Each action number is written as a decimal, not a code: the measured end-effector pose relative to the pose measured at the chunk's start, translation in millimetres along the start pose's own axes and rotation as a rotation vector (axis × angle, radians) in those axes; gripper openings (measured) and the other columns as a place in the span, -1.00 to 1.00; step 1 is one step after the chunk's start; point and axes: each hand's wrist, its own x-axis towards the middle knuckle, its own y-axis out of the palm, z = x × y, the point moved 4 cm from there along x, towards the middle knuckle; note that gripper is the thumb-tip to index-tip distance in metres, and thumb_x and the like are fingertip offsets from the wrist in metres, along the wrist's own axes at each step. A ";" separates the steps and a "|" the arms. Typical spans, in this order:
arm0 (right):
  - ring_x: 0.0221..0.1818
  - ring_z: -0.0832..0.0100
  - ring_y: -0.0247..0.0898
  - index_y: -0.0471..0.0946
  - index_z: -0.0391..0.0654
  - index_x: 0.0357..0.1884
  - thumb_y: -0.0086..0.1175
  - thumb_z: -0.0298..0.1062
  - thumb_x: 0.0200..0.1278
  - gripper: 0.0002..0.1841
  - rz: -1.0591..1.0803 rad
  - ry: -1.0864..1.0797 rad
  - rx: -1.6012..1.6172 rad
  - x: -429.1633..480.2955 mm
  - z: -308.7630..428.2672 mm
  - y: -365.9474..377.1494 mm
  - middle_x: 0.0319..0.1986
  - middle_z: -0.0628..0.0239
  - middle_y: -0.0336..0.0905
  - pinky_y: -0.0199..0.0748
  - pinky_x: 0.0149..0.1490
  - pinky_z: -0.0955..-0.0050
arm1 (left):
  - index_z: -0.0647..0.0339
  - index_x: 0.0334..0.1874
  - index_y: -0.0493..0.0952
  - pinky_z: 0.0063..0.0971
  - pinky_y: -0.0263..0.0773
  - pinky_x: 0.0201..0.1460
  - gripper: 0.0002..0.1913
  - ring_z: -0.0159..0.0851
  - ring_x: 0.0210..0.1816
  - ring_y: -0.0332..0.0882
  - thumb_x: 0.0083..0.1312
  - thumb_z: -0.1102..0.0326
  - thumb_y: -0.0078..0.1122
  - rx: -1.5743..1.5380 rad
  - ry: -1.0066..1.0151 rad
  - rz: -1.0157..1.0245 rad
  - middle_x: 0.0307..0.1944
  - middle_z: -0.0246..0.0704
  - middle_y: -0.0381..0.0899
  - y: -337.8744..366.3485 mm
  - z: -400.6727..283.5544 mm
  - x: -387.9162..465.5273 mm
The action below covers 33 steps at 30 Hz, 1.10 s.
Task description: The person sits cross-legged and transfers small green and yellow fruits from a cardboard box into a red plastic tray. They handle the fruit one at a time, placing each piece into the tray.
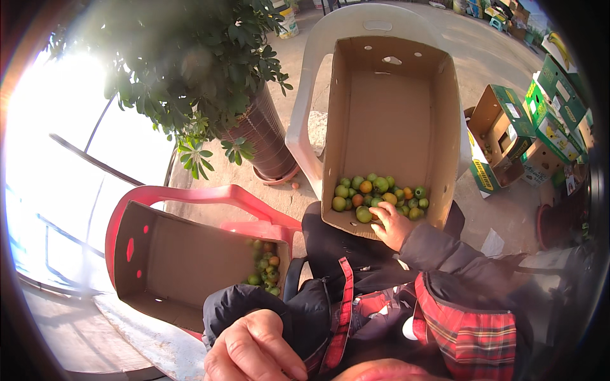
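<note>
My right hand (394,226) reaches into the near end of a deep cardboard box (388,124), fingers and thumb apart against the small tomatoes. Green, yellowish and orange tomatoes (380,185) lie bunched at that end. An orange one shows partly between thumb and forefinger; whether it is gripped cannot be told. My left hand (252,345) is raised close to the camera at the bottom edge, its fingers bent. Their tips are partly cut off, so anything held there is hidden. A second cardboard box (190,257), at the left, has more tomatoes (264,266) along its right end.
The large box rests on a white plastic chair (305,109), the second on a red plastic chair (190,193). A leafy plant stands in a tall brown pot (262,133) between them. Green printed cartons (505,133) stand at right. One stray tomato (295,185) lies on the floor.
</note>
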 end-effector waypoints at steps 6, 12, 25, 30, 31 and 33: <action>-0.12 0.03 0.55 0.44 -0.07 0.14 0.20 -0.26 0.21 -0.55 -0.160 -0.061 -0.022 0.3 -20.3 2.0 0.12 0.08 0.33 0.55 -0.03 0.17 | 0.13 0.12 0.40 -0.45 0.44 0.09 -0.77 -0.29 0.09 0.46 0.46 0.42 -0.05 0.947 -0.105 -1.184 0.11 -0.29 0.46 -192.8 -32.0 -172.9; -0.09 0.01 0.54 0.46 -0.07 0.15 0.19 -0.27 0.20 -0.55 -0.136 -0.046 0.049 5.3 -22.1 4.3 0.13 0.06 0.35 0.54 0.00 0.17 | 0.21 0.40 0.24 -0.11 0.31 0.30 -0.18 0.12 0.22 0.38 0.15 0.02 0.38 2.065 -1.377 -0.760 0.21 0.09 0.37 -331.7 -59.7 -434.5; 0.00 -0.05 0.50 0.43 -0.08 0.20 0.12 -0.20 0.28 -0.54 -0.058 0.046 0.063 -5.6 -23.5 4.2 0.18 -0.02 0.32 0.49 0.08 0.12 | 0.28 0.34 0.28 -0.24 0.38 0.18 -0.33 -0.05 0.07 0.45 0.26 0.09 0.26 1.894 -1.714 -0.319 0.04 -0.04 0.46 -282.8 39.6 -425.2; 0.00 -0.04 0.50 0.43 -0.09 0.21 0.10 -0.19 0.30 -0.54 -0.060 0.007 0.066 -6.8 -27.1 10.7 0.18 0.00 0.33 0.49 0.08 0.13 | 0.31 0.31 0.30 -0.29 0.40 0.13 -0.39 -0.12 0.02 0.48 0.31 0.11 0.21 1.858 -1.790 -0.276 -0.03 -0.09 0.49 -281.1 36.3 -423.5; 0.00 -0.04 0.50 0.43 -0.10 0.21 0.09 -0.19 0.30 -0.55 -0.064 0.008 0.068 -6.8 -27.2 11.1 0.18 -0.01 0.33 0.49 0.08 0.13 | 0.32 0.31 0.30 -0.30 0.41 0.12 -0.40 -0.14 0.01 0.49 0.32 0.12 0.20 1.845 -1.795 -0.270 -0.04 -0.10 0.50 -281.3 40.9 -422.4; 0.00 -0.04 0.50 0.43 -0.11 0.21 0.08 -0.19 0.31 -0.55 -0.065 0.007 0.068 -7.3 -26.2 9.8 0.18 -0.02 0.33 0.49 0.09 0.13 | 0.33 0.29 0.31 -0.32 0.42 0.10 -0.42 -0.16 -0.02 0.50 0.33 0.13 0.18 1.818 -1.814 -0.250 -0.06 -0.12 0.51 -281.1 47.3 -418.9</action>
